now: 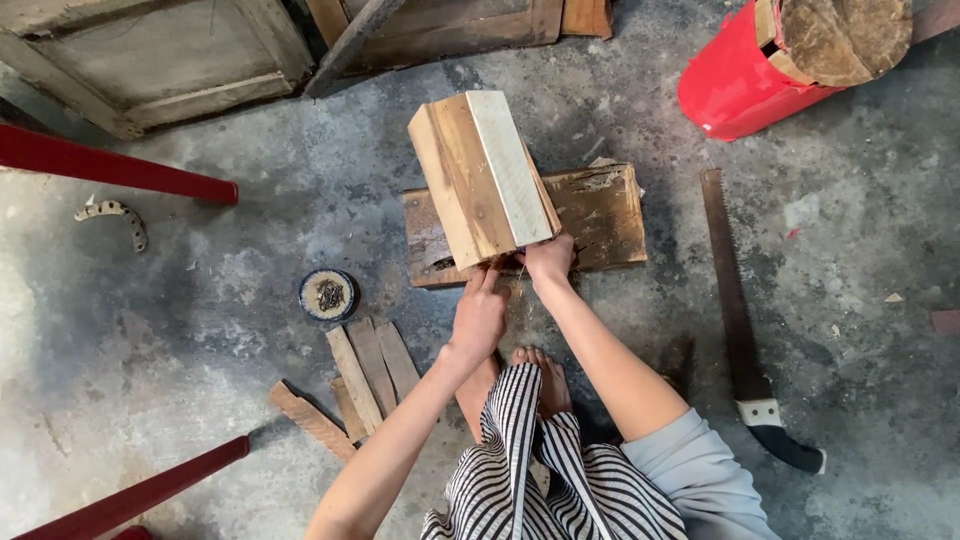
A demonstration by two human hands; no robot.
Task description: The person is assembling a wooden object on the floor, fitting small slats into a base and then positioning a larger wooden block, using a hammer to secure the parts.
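Head view: we look straight down on a concrete floor (250, 300). A wooden assembly (482, 178) of joined planks, one face pale and the others brown, stands tilted on a dark, worn board (600, 215) that lies flat on the floor. Our left hand (479, 315) reaches up to the near lower edge of the assembly, fingers extended and touching the wood; we cannot tell whether it is gripping anything. Our right hand (548, 258) is closed against the lower right corner of the assembly, just beside the left hand; a thin item shows between the two hands, too small to identify. Our bare feet (535, 375) rest on the floor below the hands.

Left of the hands, a small round tin (328, 295) holds dark small pieces, and several short wood slats (360, 385) lie near it. A hand saw (740, 320) with a dark handle lies well to the right. A red container (745, 75) sits at top right with a log section (840, 35) on it. Red bars (110, 165) cross the left side.
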